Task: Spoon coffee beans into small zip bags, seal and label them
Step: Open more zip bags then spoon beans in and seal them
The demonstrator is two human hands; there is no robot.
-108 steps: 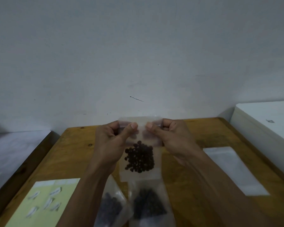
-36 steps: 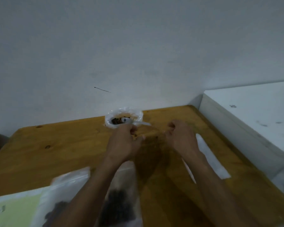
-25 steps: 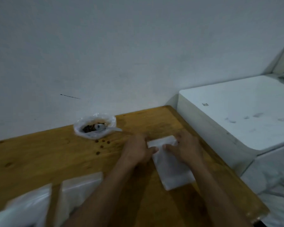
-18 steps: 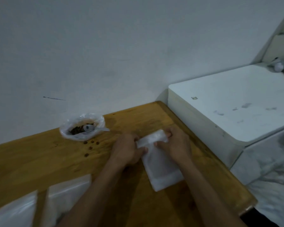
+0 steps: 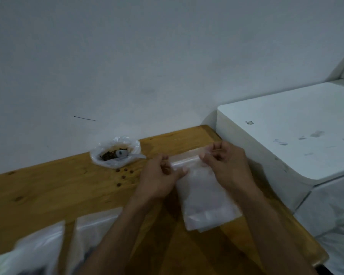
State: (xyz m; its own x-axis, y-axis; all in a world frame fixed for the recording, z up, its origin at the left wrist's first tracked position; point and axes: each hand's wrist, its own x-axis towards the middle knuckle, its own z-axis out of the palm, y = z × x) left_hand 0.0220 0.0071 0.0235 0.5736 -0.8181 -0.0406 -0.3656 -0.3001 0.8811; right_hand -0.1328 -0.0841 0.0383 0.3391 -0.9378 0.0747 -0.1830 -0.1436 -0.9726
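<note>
A stack of empty clear zip bags (image 5: 205, 199) lies on the wooden table (image 5: 58, 193) near its right end. My left hand (image 5: 159, 177) pinches the left part of the zip edge of the top bag. My right hand (image 5: 224, 161) pinches the right part of that edge. A plastic-lined bowl of coffee beans (image 5: 115, 151) with a white spoon (image 5: 127, 154) in it stands by the wall, left of my hands. Several loose beans (image 5: 124, 173) lie in front of the bowl.
Filled zip bags (image 5: 68, 239) lie blurred at the lower left. A white box-like unit (image 5: 286, 139) stands against the table's right side. The table's right front corner (image 5: 322, 259) is close to my right forearm. A grey wall runs behind the table.
Three seconds ago both hands held a bag with beans at its zip. The view has since swung right, and both hands now pinch the top edge of the empty bags, lifting it slightly.
</note>
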